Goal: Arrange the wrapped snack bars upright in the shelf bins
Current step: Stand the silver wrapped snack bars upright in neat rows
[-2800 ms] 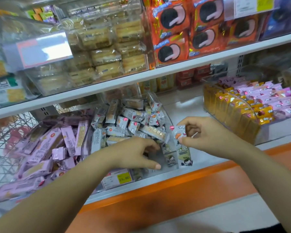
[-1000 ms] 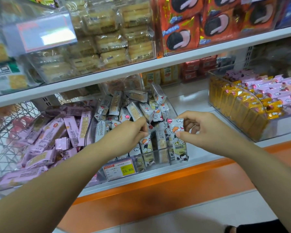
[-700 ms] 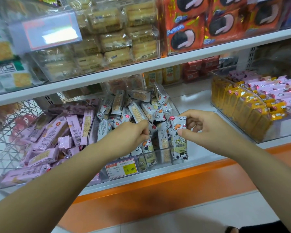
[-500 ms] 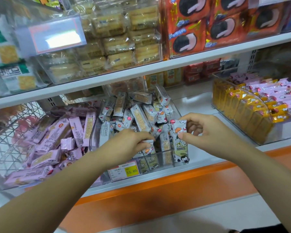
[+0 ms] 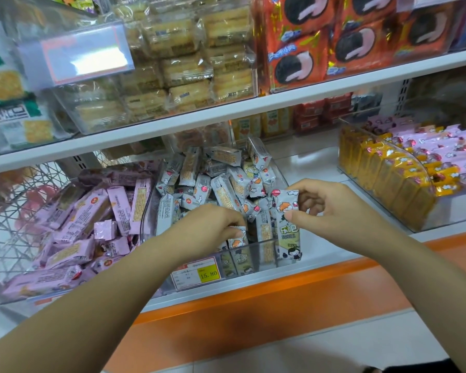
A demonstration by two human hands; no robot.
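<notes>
Pinching the snack bar (image 5: 288,227) by its top end, the right hand (image 5: 334,211) hangs it upright at the bin (image 5: 256,242) front. Lower it straight below the grip while the left hand (image 5: 210,227) grips the neighbouring bar (image 5: 237,238).

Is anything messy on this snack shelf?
The white snack bars in the middle clear bin lie jumbled in a heap, pointing every way; only a few at the front stand upright. The pink bars to the left are tumbled too, while the yellow bars on the right stand neatly.
</notes>
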